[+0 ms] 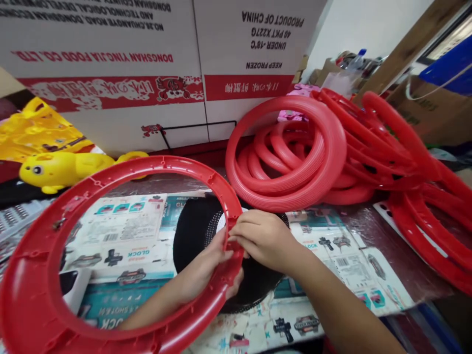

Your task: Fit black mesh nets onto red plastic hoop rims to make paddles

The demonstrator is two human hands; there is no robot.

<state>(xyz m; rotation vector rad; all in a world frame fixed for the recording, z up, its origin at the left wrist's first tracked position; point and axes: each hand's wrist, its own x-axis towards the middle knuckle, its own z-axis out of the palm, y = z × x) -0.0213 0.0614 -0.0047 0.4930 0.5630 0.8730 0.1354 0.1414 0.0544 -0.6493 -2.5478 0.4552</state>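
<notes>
A large red plastic ring, its ribbed hollow side facing up, is held tilted over the table. My left hand reaches through its opening and is closed around the ring's right side, thumb on top and fingers underneath. Against that same stretch of the channel, the fingers of my right hand are pinched together; whatever they hold is hidden. Below both hands lies a round black piece with a mesh band and a white centre, partly covered by the ring and hands.
Several ridged red rings are piled at the back, with red ring shells to the right. A yellow animal-shaped toy lies at left. Printed cardboard covers the table; a large white carton stands behind.
</notes>
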